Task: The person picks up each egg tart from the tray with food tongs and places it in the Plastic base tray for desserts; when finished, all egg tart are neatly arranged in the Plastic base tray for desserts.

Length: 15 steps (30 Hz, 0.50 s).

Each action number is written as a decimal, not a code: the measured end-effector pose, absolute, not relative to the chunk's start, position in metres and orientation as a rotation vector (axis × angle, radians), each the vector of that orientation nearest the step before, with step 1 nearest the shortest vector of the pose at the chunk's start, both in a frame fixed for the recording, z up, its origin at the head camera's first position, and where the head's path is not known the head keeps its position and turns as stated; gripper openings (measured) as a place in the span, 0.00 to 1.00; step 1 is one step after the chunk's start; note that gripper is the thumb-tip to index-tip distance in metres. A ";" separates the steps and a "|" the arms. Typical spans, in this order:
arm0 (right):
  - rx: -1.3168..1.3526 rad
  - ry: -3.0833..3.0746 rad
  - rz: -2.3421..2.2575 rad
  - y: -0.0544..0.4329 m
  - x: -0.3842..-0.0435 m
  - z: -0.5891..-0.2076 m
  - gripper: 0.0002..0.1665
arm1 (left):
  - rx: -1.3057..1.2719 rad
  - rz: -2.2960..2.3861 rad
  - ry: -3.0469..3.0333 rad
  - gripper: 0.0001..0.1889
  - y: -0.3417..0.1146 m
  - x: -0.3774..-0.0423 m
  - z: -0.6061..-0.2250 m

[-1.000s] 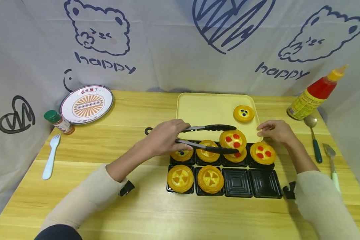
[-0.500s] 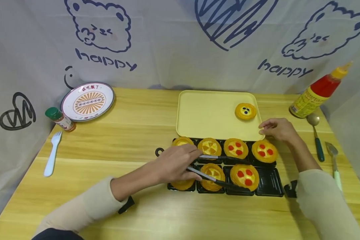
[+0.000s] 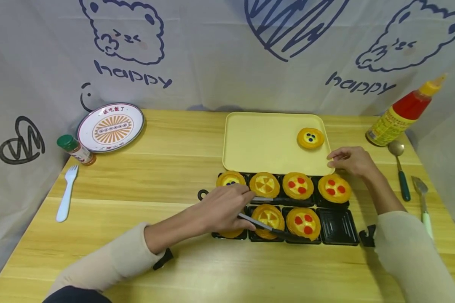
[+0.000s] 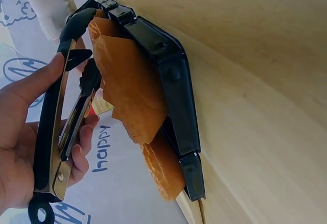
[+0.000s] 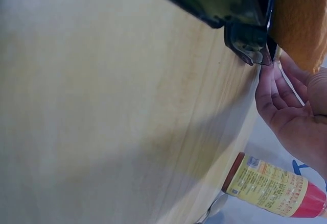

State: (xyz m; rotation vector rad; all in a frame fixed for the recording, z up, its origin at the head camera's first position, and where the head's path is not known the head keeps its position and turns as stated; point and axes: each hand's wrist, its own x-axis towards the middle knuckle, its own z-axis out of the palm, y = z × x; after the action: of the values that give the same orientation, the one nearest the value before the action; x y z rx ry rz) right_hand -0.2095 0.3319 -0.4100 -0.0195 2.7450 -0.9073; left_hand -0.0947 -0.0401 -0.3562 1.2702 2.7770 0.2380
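Note:
My left hand grips black-and-metal food tongs, with the thumb on one arm and the fingers round the other in the left wrist view. The tongs' tips lie either side of an egg tart with red toppings, which sits in the front row of the black compartment tray. Other tarts fill the back row and the front left; the hand partly covers the leftmost ones. My right hand pinches the near right corner of the yellow tray. On that tray lies a tart with blue dots.
A white plate, a green-capped spice jar and a pale blue fork are at the left. A red sauce bottle, a spoon and a green-handled utensil stand or lie at the right.
The tongs have come forward from above the back row, bringing the red-topped tart down into the third front compartment. The right hand stays at the yellow tray's corner.

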 end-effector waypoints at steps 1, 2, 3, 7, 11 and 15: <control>-0.019 2.744 -0.911 0.332 -0.209 -0.410 0.22 | 1.267 0.240 2.774 0.31 -0.040 -0.095 -0.356; -0.019 2.746 -0.910 0.332 -0.209 -0.410 0.22 | 1.267 0.237 2.772 0.31 -0.040 -0.095 -0.356; -0.019 2.748 -0.908 0.332 -0.209 -0.410 0.22 | 1.268 0.241 2.770 0.32 -0.040 -0.095 -0.356; -0.019 2.753 -0.904 0.331 -0.209 -0.410 0.21 | 1.267 0.253 2.769 0.37 -0.041 -0.094 -0.354; -0.011 2.751 -0.908 0.331 -0.209 -0.410 0.21 | 1.253 0.288 2.756 0.40 -0.044 -0.095 -0.348; -0.004 2.753 -0.904 0.331 -0.209 -0.409 0.21 | 1.234 0.374 2.772 0.41 -0.048 -0.102 -0.339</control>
State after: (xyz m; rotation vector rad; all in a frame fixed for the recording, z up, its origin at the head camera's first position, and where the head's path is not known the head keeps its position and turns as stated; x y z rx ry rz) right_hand -0.2095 0.3306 -0.4093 -0.0038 2.7531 -0.9039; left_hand -0.1018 -0.0480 -0.3386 1.2342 2.7718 0.3740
